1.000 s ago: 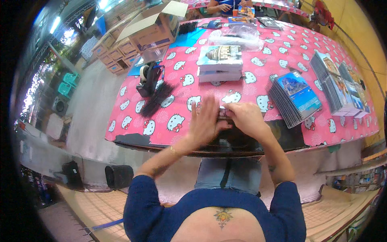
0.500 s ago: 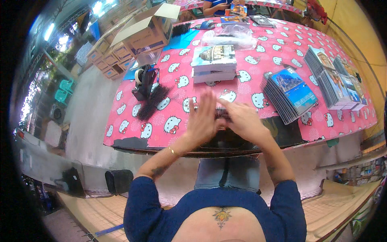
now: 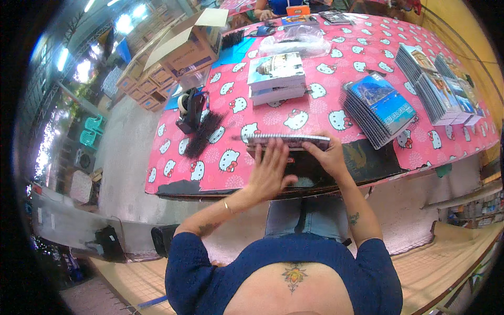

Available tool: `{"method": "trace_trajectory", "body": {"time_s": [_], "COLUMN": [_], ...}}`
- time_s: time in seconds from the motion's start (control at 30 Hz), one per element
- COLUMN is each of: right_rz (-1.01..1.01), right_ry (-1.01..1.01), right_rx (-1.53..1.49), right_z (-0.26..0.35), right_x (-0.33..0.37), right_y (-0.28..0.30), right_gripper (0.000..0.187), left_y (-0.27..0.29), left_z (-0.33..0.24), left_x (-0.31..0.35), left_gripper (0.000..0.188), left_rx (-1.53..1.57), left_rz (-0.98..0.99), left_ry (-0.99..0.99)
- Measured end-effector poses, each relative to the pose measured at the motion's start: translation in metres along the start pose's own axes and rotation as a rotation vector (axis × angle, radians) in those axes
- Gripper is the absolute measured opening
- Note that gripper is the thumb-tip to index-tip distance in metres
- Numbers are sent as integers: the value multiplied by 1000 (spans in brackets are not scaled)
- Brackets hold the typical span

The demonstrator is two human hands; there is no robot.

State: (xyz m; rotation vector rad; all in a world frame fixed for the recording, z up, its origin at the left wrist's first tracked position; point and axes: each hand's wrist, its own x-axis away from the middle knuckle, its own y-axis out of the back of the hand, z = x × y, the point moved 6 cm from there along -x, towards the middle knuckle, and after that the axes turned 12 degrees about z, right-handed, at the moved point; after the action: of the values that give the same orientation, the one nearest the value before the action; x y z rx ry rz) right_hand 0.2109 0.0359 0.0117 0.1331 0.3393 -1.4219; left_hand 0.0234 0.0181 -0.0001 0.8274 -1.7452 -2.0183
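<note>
A spiral-bound notebook (image 3: 302, 140) stands tilted at the near edge of the table, its coil running along the upper edge. My right hand (image 3: 329, 156) grips its right end, thumb on the near side. Against its near face lies my left hand (image 3: 270, 167), fingers stretched out and thumb apart. The notebook's far side is hidden. Beyond it sits a stack of unbound booklets (image 3: 277, 73) with a building on the top cover. Loose black binding coils (image 3: 205, 135) lie to the left, beside a black tape dispenser (image 3: 190, 109).
To the right are a stack of blue-covered spiral notebooks (image 3: 379, 107) and further bound stacks (image 3: 438, 94). Clear plastic wrap (image 3: 296, 42) and an open cardboard box (image 3: 186, 47) lie farther back. Across the table another person's hand (image 3: 266, 14) is near an orange item (image 3: 298, 10).
My hands have moved apart from close together. The notebook's coiled edge now shows between them, and the right hand has shifted to its right end. The whole view has shifted slightly.
</note>
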Motion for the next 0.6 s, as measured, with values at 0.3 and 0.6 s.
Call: {"method": "trace_trajectory", "body": {"time_s": [0.3,0.6], "right_rz": [-9,182], "right_ry": [20,-49], "right_rx": [-2,-5], "right_z": [-13,6], "right_x": [5,12], "right_y": [-1,8], "right_gripper": [16,21], "left_y": [5,1], "left_z": [-15,-29], "left_x": [6,4], "left_gripper": [84,82], "left_rx": [-40,65], "left_rz": [-23,31], "left_ry": [-108,-215]}}
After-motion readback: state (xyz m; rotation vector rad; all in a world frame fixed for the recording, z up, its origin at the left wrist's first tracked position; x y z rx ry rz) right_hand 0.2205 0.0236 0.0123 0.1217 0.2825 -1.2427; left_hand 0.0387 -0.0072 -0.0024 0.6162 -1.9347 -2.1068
